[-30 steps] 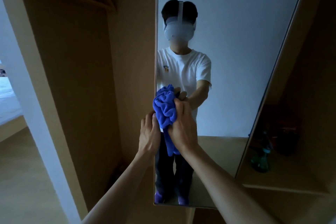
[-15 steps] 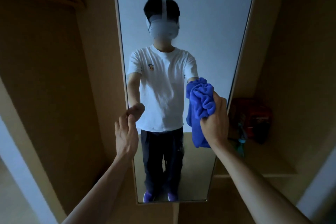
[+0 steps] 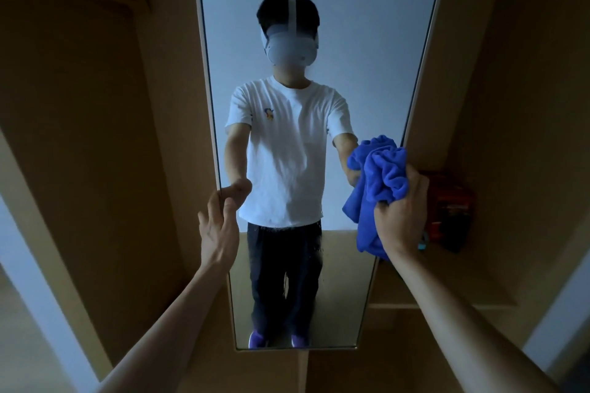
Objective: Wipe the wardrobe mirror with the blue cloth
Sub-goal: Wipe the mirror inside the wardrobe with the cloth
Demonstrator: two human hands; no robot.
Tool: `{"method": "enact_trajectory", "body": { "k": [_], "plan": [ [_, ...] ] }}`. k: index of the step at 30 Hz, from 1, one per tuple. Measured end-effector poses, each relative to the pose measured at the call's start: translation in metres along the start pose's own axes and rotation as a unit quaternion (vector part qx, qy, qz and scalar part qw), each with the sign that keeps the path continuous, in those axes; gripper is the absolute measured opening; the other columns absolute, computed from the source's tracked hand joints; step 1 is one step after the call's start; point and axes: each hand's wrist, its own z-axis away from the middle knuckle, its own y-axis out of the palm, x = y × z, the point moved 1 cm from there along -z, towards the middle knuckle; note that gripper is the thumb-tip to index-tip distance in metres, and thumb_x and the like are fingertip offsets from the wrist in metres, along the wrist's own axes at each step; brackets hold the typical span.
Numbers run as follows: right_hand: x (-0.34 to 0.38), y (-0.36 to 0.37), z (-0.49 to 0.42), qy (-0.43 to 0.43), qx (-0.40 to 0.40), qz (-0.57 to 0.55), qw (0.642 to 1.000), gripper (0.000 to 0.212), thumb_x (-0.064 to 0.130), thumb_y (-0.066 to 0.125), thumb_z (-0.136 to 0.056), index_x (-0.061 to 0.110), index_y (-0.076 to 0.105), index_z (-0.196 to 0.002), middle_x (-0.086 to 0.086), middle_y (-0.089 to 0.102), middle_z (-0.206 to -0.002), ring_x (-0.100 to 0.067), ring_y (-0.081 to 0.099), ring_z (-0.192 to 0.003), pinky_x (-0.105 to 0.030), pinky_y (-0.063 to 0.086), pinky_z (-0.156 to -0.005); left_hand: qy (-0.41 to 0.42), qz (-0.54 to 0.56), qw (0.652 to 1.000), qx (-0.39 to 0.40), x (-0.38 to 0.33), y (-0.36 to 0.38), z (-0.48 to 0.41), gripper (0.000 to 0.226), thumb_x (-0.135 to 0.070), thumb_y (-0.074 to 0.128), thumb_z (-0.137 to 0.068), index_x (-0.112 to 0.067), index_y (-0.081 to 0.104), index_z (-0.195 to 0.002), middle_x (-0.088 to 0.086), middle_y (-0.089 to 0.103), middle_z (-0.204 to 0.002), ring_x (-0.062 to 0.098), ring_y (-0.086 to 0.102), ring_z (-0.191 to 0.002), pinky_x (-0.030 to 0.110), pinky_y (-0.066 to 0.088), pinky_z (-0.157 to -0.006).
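Right hand (image 3: 399, 217): clenched round the bunched blue cloth (image 3: 380, 175), back of the hand toward us.
Blue cloth: bulges above and left of the fist, pressed at the mirror's (image 3: 367, 41) right edge; plush, crumpled, one tail hanging down.
Left hand (image 3: 220, 226): relaxed, fingers nearly straight, tips touching the mirror's left edge.
Mirror: tall, narrow, smooth glass, faint specks mid-height.
Wardrobe (image 3: 95, 137): matte light-wood panels on both sides.
Red object (image 3: 450, 210): dim, on the right shelf beyond the fist.
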Motion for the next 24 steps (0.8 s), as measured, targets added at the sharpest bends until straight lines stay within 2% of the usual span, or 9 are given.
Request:
{"method": "enact_trajectory", "body": {
  "k": [2, 5, 7, 10, 12, 14, 18, 22, 24],
  "plan": [
    [0.005, 0.003, 0.001, -0.020, -0.015, -0.012, 1.000, 0.047, 0.030, 0.049, -0.087, 0.004, 0.054, -0.126, -0.012, 0.058, -0.111, -0.020, 0.054, -0.100, -0.022, 0.042, -0.084, 0.001, 0.011, 1.000, 0.005, 0.002, 0.000, -0.002, 0.056, -0.057, 0.032, -0.103, -0.029, 0.040, -0.151, 0.007, 0.038, -0.155, 0.029, 0.035, -0.145, 0.054, 0.029, -0.119],
    [0.014, 0.009, -0.002, -0.050, -0.001, -0.040, 0.998, 0.023, 0.016, 0.056, -0.087, 0.014, 0.055, -0.110, 0.008, 0.053, -0.095, -0.001, 0.053, -0.086, -0.014, 0.046, -0.074, 0.000, -0.010, 1.000, 0.021, 0.004, 0.000, -0.005, 0.059, -0.056, 0.028, -0.102, -0.030, 0.036, -0.154, 0.008, 0.036, -0.155, 0.030, 0.033, -0.145, 0.055, 0.030, -0.118],
    [0.022, 0.019, -0.001, -0.033, 0.045, -0.038, 0.998, 0.024, 0.016, 0.062, -0.087, 0.013, 0.057, -0.110, 0.006, 0.055, -0.093, -0.007, 0.059, -0.084, -0.025, 0.050, -0.067, -0.017, -0.001, 0.999, 0.029, 0.007, -0.001, -0.007, 0.051, -0.052, 0.027, -0.106, -0.035, 0.032, -0.155, 0.008, 0.037, -0.149, 0.032, 0.038, -0.139, 0.055, 0.035, -0.114],
    [0.041, 0.035, 0.014, -0.016, 0.081, -0.005, 0.997, 0.045, 0.023, 0.066, -0.086, 0.020, 0.053, -0.129, 0.001, 0.052, -0.108, -0.018, 0.060, -0.092, -0.039, 0.054, -0.061, -0.019, -0.010, 0.999, 0.046, 0.012, -0.007, -0.009, 0.048, -0.045, 0.025, -0.109, -0.038, 0.025, -0.156, 0.008, 0.036, -0.144, 0.033, 0.039, -0.137, 0.056, 0.036, -0.110],
    [0.057, 0.043, 0.023, -0.047, 0.090, -0.003, 0.995, 0.057, 0.019, 0.067, -0.083, 0.021, 0.050, -0.137, 0.000, 0.049, -0.112, -0.021, 0.059, -0.096, -0.038, 0.053, -0.061, -0.020, -0.011, 0.998, 0.066, 0.016, -0.011, -0.011, 0.048, -0.040, 0.026, -0.109, -0.041, 0.022, -0.157, 0.008, 0.034, -0.147, 0.033, 0.039, -0.136, 0.056, 0.038, -0.109],
    [0.071, 0.050, 0.028, -0.084, 0.099, -0.007, 0.992, 0.060, 0.019, 0.068, -0.082, 0.021, 0.049, -0.139, 0.002, 0.047, -0.113, -0.020, 0.058, -0.096, -0.031, 0.048, -0.062, -0.012, -0.004, 0.996, 0.085, 0.017, -0.016, -0.011, 0.050, -0.027, 0.032, -0.108, -0.041, 0.025, -0.156, 0.002, 0.038, -0.138, 0.027, 0.041, -0.129, 0.052, 0.039, -0.106],
    [0.099, 0.070, 0.042, -0.162, 0.126, 0.003, 0.979, 0.061, 0.020, 0.069, -0.080, 0.015, 0.050, -0.138, 0.001, 0.047, -0.112, -0.019, 0.056, -0.091, -0.022, 0.036, -0.062, 0.022, 0.017, 0.994, 0.110, 0.016, -0.027, -0.009, 0.054, -0.005, 0.036, -0.100, -0.039, 0.044, -0.141, -0.026, 0.050, -0.128, 0.014, 0.040, -0.130, 0.048, 0.032, -0.114],
    [0.113, 0.085, 0.054, -0.206, 0.173, 0.021, 0.963, 0.057, 0.018, 0.067, -0.086, 0.013, 0.049, -0.139, -0.009, 0.053, -0.113, -0.028, 0.059, -0.095, -0.033, 0.052, -0.064, 0.017, 0.057, 0.988, 0.144, 0.019, -0.035, -0.012, 0.053, -0.029, 0.036, -0.098, -0.028, 0.044, -0.150, -0.005, 0.047, -0.151, 0.017, 0.040, -0.143, 0.049, 0.030, -0.121],
    [0.119, 0.088, 0.057, -0.239, 0.192, 0.031, 0.951, 0.050, 0.023, 0.057, -0.089, 0.012, 0.050, -0.137, -0.011, 0.052, -0.110, -0.028, 0.057, -0.093, -0.037, 0.052, -0.065, 0.018, 0.045, 0.989, 0.137, 0.022, -0.038, -0.012, 0.044, -0.026, 0.036, -0.105, -0.035, 0.045, -0.147, -0.013, 0.046, -0.146, 0.014, 0.041, -0.140, 0.046, 0.033, -0.119]
  ]
}}
